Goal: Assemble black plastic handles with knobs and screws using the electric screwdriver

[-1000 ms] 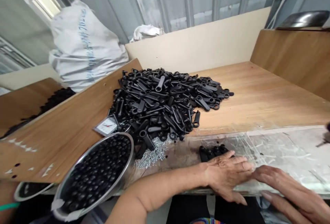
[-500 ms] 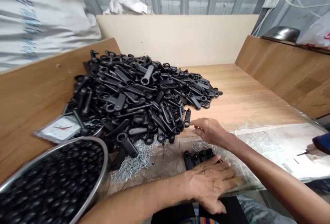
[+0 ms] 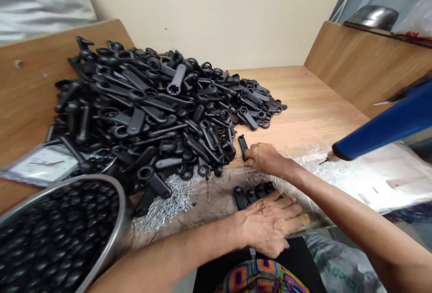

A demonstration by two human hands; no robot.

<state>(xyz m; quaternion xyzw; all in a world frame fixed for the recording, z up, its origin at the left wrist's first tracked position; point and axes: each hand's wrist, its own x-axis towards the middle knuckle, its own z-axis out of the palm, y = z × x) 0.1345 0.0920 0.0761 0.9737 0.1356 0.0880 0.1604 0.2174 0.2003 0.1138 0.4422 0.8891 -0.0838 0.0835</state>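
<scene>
My right hand [image 3: 265, 158] is closed, its fingertips pinching the ring end of a single black crank handle [image 3: 242, 145] at the front right of the pile. Nearer to me, my left hand [image 3: 273, 223] lies flat with its fingers stretched over a short row of black handles [image 3: 240, 197]. Only the knobbed ends of that row show; the hand covers the rest. A large heap of similar black handles [image 3: 162, 99] rises behind and to the left. Loose silver screws [image 3: 168, 207] are spread along the heap's front edge.
A metal bowl [image 3: 119, 203] full of round black knobs stands at the left front. Beside it lies a plastic-wrapped card [image 3: 40, 162]. A blue power screwdriver [image 3: 381, 124] slants in from the right. Wooden boards [image 3: 354, 68] wall the table; a steel bowl [image 3: 374, 17] sits on the right one.
My right hand has closed on the ring end of the single handle. My left hand stays flat on the row. The view has tilted down, and more of the blue screwdriver shows.
</scene>
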